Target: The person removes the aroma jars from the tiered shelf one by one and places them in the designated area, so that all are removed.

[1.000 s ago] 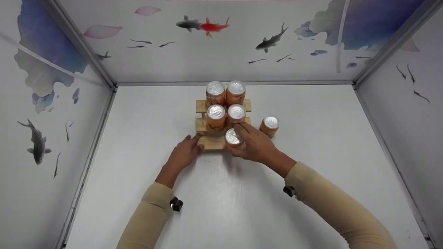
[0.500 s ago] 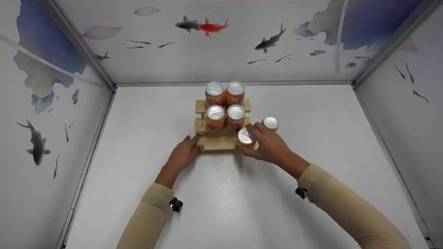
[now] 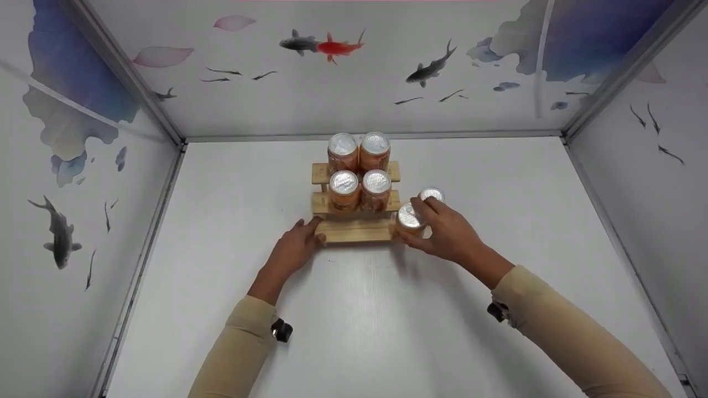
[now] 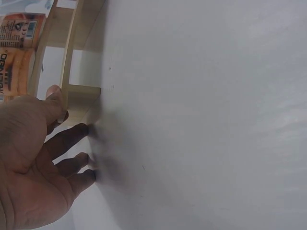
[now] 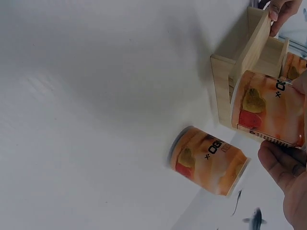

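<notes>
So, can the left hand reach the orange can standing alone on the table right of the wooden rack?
Probably not directly: the left hand rests at the wooden rack's left corner, and the rack and the right hand, gripping another can, lie between it and that can.

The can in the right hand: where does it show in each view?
Head: the held can, centre, right of the wooden rack.
Left wrist: not in it.
Right wrist: the held can at the right edge, against the rack.
Shared landmark: the wooden rack, in all three.
</notes>
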The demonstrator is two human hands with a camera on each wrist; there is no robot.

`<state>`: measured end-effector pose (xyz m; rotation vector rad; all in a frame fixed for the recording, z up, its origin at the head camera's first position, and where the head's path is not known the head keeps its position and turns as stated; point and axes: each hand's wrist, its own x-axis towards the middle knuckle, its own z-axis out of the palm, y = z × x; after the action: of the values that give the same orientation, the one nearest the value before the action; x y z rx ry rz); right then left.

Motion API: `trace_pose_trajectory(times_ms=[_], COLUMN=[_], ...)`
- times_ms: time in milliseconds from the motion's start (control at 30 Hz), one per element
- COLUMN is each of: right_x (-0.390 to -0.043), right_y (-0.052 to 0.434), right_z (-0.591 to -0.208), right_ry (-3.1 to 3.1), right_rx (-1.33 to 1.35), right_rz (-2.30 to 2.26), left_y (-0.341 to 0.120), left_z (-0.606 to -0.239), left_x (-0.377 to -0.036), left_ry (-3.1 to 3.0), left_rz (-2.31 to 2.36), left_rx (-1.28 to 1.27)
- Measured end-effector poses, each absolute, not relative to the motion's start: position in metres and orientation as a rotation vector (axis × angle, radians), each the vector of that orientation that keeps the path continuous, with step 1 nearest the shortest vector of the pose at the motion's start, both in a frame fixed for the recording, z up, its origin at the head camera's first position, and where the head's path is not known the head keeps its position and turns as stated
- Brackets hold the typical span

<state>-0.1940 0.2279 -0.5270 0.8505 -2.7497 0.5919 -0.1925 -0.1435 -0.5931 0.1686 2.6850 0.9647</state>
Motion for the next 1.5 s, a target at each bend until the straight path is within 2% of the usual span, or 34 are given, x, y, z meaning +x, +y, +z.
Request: trace_pose_trajectory(times_ms=[1500], right_x=[-0.194], right_y=[0.311], right_z=[-0.54], right_ry=[-2.714], right_rx=[0.691], right_rz=[0.502], left_y=[-0.142], left_z=[-0.591], left_x=[-0.192], left_ry=[2.691], left_rz=[0.933], left_rx=[0.17])
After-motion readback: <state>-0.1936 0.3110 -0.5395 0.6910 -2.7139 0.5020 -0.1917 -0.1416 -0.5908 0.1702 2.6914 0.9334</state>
